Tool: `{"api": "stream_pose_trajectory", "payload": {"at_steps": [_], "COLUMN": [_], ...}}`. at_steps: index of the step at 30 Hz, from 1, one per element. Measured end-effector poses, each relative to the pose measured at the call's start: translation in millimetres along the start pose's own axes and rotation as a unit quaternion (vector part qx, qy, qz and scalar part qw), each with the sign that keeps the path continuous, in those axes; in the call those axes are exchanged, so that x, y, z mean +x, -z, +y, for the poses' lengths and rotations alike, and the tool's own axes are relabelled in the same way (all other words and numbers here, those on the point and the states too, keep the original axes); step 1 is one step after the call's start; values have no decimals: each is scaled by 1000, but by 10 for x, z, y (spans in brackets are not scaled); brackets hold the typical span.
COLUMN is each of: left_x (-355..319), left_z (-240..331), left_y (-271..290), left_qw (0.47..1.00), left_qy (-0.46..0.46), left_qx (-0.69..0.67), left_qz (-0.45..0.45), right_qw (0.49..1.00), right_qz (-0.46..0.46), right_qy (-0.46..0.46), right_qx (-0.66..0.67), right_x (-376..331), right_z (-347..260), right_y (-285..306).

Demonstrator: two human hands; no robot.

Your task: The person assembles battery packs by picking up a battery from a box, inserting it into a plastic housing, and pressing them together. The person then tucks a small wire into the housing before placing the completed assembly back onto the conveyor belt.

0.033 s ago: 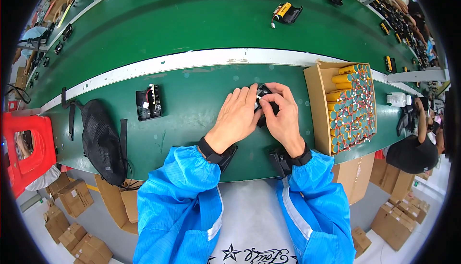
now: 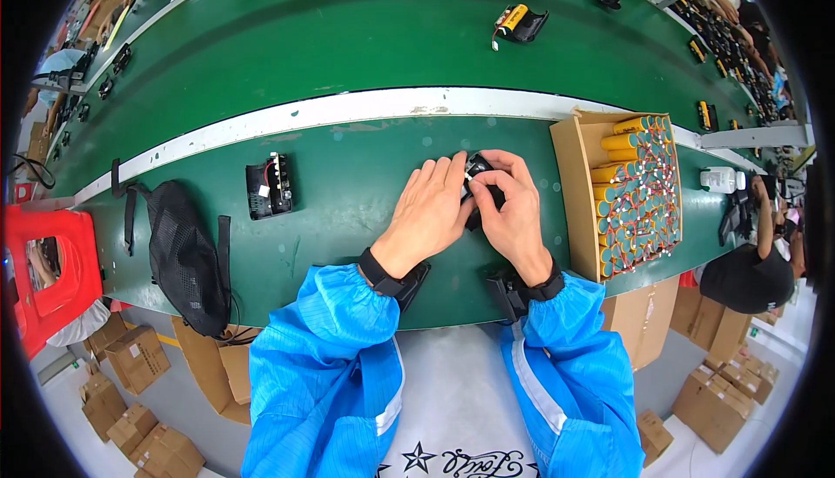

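A small black plastic housing (image 2: 476,166) is between my two hands over the green workbench, mostly hidden by fingers. My left hand (image 2: 426,210) lies along its left side, fingers together and curled over it. From the right, my right hand (image 2: 511,204) grips it, with thumb and index finger pinched near its middle; whatever small part they pinch is hidden. Left of my hands, another open black housing (image 2: 270,187) with a circuit board, red wires and a white connector rests on the bench. An open cardboard box (image 2: 576,208) of yellow wired battery cells (image 2: 622,173) stands right of my right hand.
A black mesh bag (image 2: 183,252) lies at the bench's left, near a red plastic stool (image 2: 52,278). Beyond a white rail (image 2: 348,106) runs a green surface bearing a housing with a yellow battery (image 2: 515,21). A white bottle (image 2: 720,180) and a co-worker (image 2: 752,274) are at right.
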State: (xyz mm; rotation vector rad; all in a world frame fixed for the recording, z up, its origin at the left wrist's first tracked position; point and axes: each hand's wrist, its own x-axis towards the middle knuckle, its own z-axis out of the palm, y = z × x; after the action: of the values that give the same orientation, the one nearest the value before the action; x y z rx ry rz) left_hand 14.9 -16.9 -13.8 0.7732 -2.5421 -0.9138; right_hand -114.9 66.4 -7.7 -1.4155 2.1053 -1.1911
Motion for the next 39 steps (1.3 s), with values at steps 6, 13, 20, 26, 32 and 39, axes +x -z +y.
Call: {"api": "stream_pose_trajectory", "payload": {"at_steps": [6,13,20,26,32,39], "left_x": [3,-9,-11,-3,-5,-8], "left_z": [-1,-11,9,-10,40,68], "left_y": [-15,-25,-14,-25,-20,-39], "left_qw": [1000,1000,1000,999,1000,999], "left_qy": [-6,-1,-2,-21,-15,6], "left_qx": [5,9,22,35,26,26], "left_qz": [6,3,-6,-13,10,20], "right_qw": [1000,1000,999,995,997,966], "right_qz": [1,8,2,21,18,-100], "right_qy": [8,18,-30,-34,-33,-232], "right_qx": [-8,-20,-20,-92,-70,52], "right_x": [-8,-23,35,75,-16,-370], "right_z": [15,10,-92,-162,-115,-252], "right_y": [-2,-31,-68,-124,38,522]}}
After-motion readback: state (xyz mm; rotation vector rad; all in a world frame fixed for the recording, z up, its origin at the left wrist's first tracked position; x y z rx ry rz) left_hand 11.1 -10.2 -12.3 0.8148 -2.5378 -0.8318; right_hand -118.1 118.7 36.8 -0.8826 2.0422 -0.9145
